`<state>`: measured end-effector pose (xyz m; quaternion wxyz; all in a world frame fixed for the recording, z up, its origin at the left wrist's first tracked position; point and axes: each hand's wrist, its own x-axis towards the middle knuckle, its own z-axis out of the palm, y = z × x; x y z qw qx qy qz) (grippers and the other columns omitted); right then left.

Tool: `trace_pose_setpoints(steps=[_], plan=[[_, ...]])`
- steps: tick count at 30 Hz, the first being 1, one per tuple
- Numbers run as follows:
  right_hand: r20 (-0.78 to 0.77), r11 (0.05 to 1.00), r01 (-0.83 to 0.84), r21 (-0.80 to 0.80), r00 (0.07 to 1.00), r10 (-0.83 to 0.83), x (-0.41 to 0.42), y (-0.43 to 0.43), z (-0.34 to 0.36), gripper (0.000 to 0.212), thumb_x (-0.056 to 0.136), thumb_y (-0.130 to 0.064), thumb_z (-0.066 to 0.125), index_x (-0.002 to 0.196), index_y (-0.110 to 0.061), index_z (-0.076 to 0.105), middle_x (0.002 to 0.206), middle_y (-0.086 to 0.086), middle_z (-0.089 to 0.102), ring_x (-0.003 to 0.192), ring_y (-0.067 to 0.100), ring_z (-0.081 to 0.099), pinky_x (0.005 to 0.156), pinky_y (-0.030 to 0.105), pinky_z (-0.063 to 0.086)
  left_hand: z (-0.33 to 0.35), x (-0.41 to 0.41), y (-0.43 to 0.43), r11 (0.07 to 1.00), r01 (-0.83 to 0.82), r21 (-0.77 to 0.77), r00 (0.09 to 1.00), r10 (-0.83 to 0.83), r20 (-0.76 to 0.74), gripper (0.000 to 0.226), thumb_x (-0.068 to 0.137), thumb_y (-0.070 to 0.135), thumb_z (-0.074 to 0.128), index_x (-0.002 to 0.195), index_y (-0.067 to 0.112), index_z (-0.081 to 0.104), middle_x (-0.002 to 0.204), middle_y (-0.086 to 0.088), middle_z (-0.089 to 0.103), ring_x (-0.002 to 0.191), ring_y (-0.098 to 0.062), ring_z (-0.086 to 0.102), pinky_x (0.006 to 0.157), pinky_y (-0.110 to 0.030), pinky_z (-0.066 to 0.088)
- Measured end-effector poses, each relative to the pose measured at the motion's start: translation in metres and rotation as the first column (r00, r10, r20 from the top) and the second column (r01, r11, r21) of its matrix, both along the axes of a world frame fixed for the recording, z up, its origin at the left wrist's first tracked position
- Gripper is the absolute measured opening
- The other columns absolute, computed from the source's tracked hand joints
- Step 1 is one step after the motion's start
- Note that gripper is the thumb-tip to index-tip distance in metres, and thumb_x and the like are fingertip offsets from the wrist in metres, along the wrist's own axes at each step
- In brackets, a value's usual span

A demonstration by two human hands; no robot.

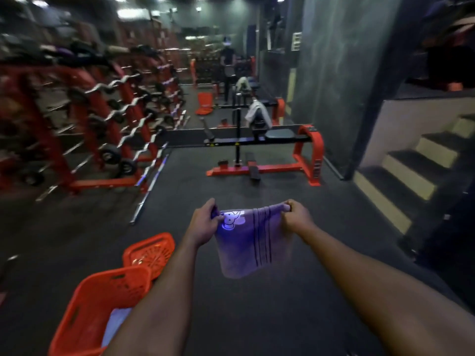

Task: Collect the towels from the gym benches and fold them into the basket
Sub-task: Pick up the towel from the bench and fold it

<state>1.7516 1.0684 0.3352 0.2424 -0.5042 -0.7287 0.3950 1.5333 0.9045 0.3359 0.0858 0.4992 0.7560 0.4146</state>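
Above the dark floor [257, 317], out in front of the person, a purple towel [253, 242] hangs by its top edge between two hands. The left hand [204, 223] pinches the towel's left top corner, the right hand [295, 217] pinches the right top corner, and both are closed on the cloth with the edge drawn fairly taut between them. The towel looks doubled over and hangs free, touching nothing below; it carries a pale printed figure near the left hand and a band of dark stripes running down toward its right side. To the left of the towel and lower in view stands an orange basket [87, 307], with a pale cloth [114, 327] lying inside it, partly hidden by the left forearm. Just beyond the basket, between it and the towel, a second orange piece with a slotted bottom [149, 253] lies tilted on the floor; whether it is a lid or another basket cannot be told. Beyond the towel, farther up the room, stands a bench [280, 136] with a black pad and an orange frame. Behind that bench a white towel [258, 113] is draped over another bench, and farther still another pale towel [243, 83] lies over a third. Left of the towel, along the wall, blurred orange racks [108, 119] hold curl bars and weights. Right of the towel, steps [411, 176] climb upward.
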Motion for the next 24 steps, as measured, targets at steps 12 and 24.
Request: trace_pose_setpoints(steps=[12, 24], plan=[[0.084, 0.883, -0.462, -0.08, 0.88, 0.468, -0.347, -0.12, -0.075, 0.007, 0.086, -0.011, 0.056, 0.086, -0.014, 0.063, 0.087, 0.003, 0.068, 0.081, 0.019, 0.061, 0.072, 0.033, 0.051, -0.068, -0.28, -0.19, 0.891, -0.409, -0.195, 0.909, 0.417, 0.002, 0.022, 0.077, -0.001, 0.067, 0.099, 0.005, 0.072, 0.098, -0.012, 0.071, 0.093, -0.025, 0.064, 0.077, -0.021, 0.039], [0.146, 0.69, -0.642, -0.334, 0.688, 0.711, -0.546, -0.221, -0.228, 0.018, 0.077, 0.002, 0.063, 0.092, -0.004, 0.071, 0.087, 0.009, 0.069, 0.082, 0.016, 0.058, 0.066, 0.021, 0.035, -0.188, -0.419, -0.311, 0.652, -0.546, -0.526, 0.745, 0.665, 0.051, 0.024, 0.072, -0.001, 0.069, 0.094, 0.006, 0.072, 0.095, -0.011, 0.071, 0.09, -0.026, 0.065, 0.075, -0.022, 0.038]])
